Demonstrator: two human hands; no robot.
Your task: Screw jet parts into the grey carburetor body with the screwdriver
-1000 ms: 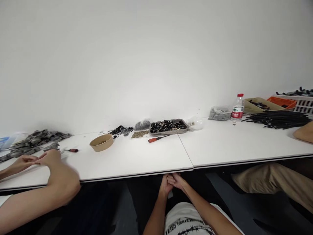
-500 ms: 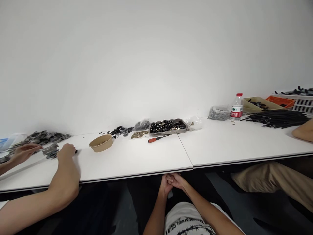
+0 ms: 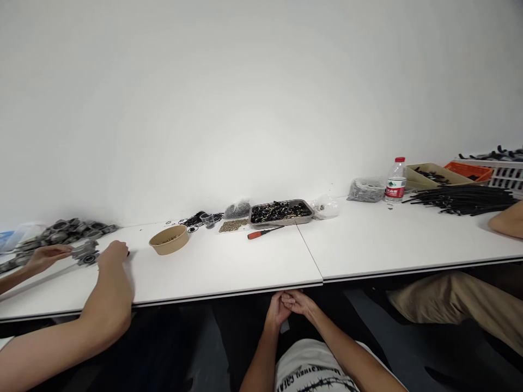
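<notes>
My left hand (image 3: 278, 310) and my right hand (image 3: 299, 302) are clasped together just below the table's front edge, over my lap. Their fingers are folded against each other, and no object shows in them. On the table beyond them lies a screwdriver (image 3: 255, 235) with an orange-red handle and a dark shaft. Behind it stands a metal tray (image 3: 267, 223) heaped with small black and brass-coloured parts. To the tray's left are a pile of small brass-coloured pieces (image 3: 233, 225) and a small clear plastic cup (image 3: 208, 220).
At left, a co-worker's hands (image 3: 112, 255) work at a grey metal housing (image 3: 85, 252) beside a pile of similar housings (image 3: 67, 231). A tan bowl (image 3: 168, 246) stands nearby. Rightward are a water bottle (image 3: 395, 182), black tubes (image 3: 461, 200), bins (image 3: 431, 166) and another person's arm (image 3: 506, 220).
The co-worker's left hand has moved right to the grey metal housing, and their right hand has shifted slightly. My clasped hands have stayed in place.
</notes>
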